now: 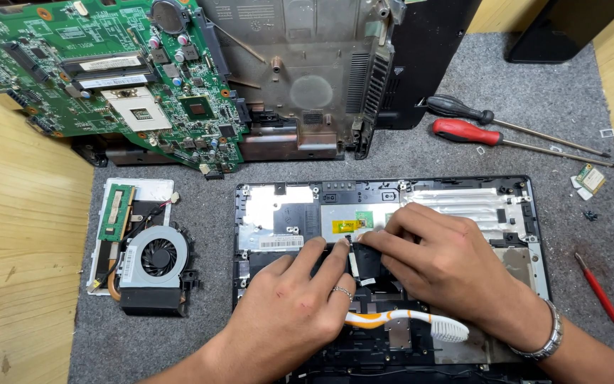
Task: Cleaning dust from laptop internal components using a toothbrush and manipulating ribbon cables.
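I had both hands on the laptop panel (463,206) lying on the grey surface (421,156). My left hand (289,306) and right hand (442,259) pinched a small black part (369,257) at its middle, fingers curled. An orange-and-white toothbrush (421,323) lay under my wrists; the fan (158,257) sat well left.

Grey felt mat (421,153) between pale wooden boards (15,249).
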